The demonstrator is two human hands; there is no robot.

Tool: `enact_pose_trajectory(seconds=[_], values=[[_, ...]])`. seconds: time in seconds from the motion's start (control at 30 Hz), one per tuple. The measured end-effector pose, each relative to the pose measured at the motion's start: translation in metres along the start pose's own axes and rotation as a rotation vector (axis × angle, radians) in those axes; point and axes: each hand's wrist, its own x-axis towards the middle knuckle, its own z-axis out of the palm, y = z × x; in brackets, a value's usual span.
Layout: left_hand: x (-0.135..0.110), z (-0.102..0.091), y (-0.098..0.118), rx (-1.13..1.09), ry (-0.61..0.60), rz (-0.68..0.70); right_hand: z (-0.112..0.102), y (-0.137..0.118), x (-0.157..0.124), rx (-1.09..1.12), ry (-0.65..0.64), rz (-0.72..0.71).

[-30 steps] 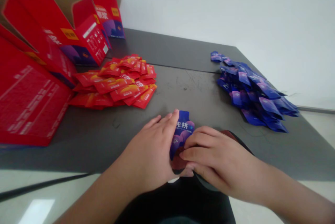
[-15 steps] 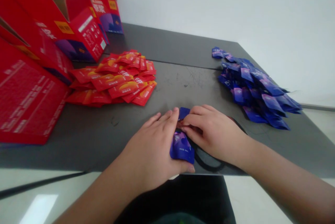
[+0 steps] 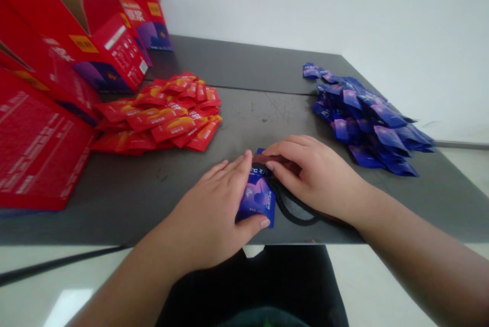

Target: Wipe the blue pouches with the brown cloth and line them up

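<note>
My left hand (image 3: 212, 215) lies over a blue-purple foil sachet (image 3: 256, 200) on the dark table, with the thumb at the sachet's lower edge and the fingers across its upper left side. My right hand (image 3: 311, 176) pinches a brown padded piece (image 3: 280, 160) at the sachet's top edge. A black fabric loop (image 3: 294, 210) runs from that piece along the table below my right hand. The sachet's top corner is partly hidden by the brown piece.
A heap of red-orange sachets (image 3: 160, 118) lies to the left, and a heap of blue-purple sachets (image 3: 367, 123) to the right. Red cartons (image 3: 110, 52) stand at the back left, with a flattened red carton (image 3: 38, 148) at the far left.
The blue sachet has shifted down and lies flatter under my left hand. My right hand has moved up and across it, and the black loop now lies spread on the table.
</note>
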Motion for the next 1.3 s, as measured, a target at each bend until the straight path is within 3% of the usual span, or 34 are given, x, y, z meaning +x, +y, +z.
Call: enact_pose_trajectory(seconds=[0.17,0.27,0.73,0.97,1.17,1.3], values=[[0.002,0.006,0.0,-0.021,0.017,-0.034,-0.004,-0.025,-0.01,0.164,-0.214,-0.158],[0.001,0.008,0.0,-0.026,0.016,-0.054,0.001,-0.03,-0.011,0.151,-0.271,-0.165],[0.004,0.001,0.003,-0.006,-0.025,-0.118,0.015,0.012,0.019,-0.138,-0.093,-0.01],[-0.001,-0.002,0.0,0.018,-0.019,-0.003,0.016,0.017,0.013,-0.062,0.036,0.046],[0.002,-0.002,0.001,0.03,-0.003,-0.011,-0.001,0.006,0.007,0.022,0.097,0.043],[0.002,0.0,0.001,0.03,0.024,-0.004,-0.006,-0.017,-0.003,0.117,-0.036,-0.067]])
